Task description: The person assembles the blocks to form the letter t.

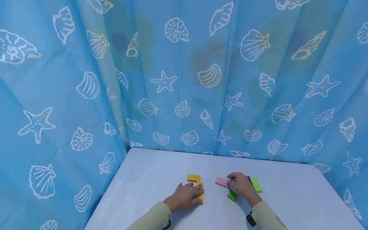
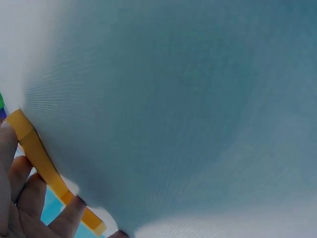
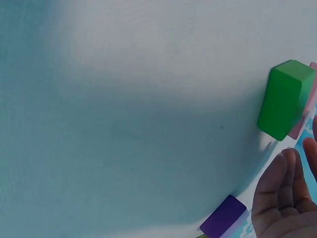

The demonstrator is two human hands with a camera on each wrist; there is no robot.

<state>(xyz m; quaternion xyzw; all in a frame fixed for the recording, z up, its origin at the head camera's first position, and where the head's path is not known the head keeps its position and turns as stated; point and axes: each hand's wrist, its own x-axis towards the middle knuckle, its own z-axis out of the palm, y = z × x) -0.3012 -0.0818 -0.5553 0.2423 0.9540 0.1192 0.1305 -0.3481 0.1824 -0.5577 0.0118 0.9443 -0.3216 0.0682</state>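
Note:
In the head view, my left hand lies over a row of yellow blocks, fingers spread and touching them. Another yellow block sits crosswise at the row's far end. From the left wrist, the yellow row runs along my fingertips. My right hand hovers with bent fingers and thumb apart, nothing visible between them. Just left of it lies a pink block; a green block is below the fingers. The right wrist view shows the green block and a purple block on either side of the fingers.
Right of my right hand lies a light green block, next to the partly hidden purple block. The white table meets a blue shell-patterned curtain at the back and left.

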